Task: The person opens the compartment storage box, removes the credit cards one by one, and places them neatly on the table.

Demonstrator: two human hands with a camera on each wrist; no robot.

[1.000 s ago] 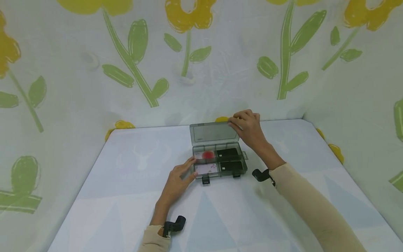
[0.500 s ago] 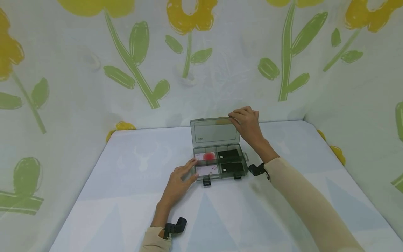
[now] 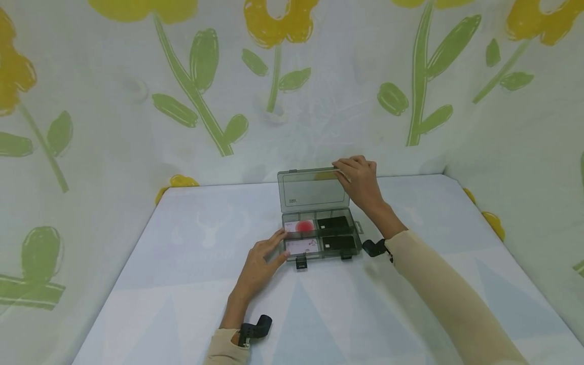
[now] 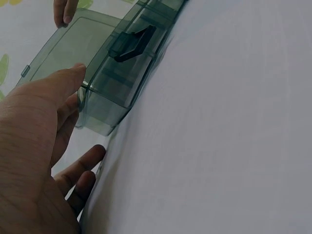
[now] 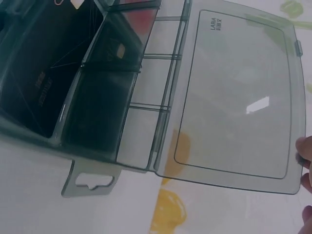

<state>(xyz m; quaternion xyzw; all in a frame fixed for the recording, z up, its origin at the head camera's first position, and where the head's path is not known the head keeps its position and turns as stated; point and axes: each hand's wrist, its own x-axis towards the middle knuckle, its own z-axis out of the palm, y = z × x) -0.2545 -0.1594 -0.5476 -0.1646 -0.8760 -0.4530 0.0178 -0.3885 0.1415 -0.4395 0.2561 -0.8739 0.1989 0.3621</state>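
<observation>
A smoky clear plastic storage box [image 3: 325, 255] stands on the table with its hinged lid [image 3: 310, 190] raised, leaning back past upright. My right hand [image 3: 360, 182] pinches the lid's top right corner between thumb and fingers. At the box's left end, my left hand [image 3: 257, 266] touches the front corner and side with nearly straight thumb and fingers. In the left wrist view, two of its lower fingers [image 4: 83, 170] stand apart from the box. Inside the box's compartments lie a card with a red circle [image 3: 304, 226], a pale flowered card [image 3: 302, 246] and two black flat pieces [image 3: 337, 243].
Two dark latches [image 3: 301, 262] hang at the box's front. A hanging tab [image 5: 92, 180] juts from its right end. Pale patterned cloth covers the table [image 3: 182, 253], and a flower-printed curtain [image 3: 328, 101] rises behind it.
My right hand has raised the lid further upright from its lower backward slant, mostly in the first half second. My left hand stays at the box's left end.
</observation>
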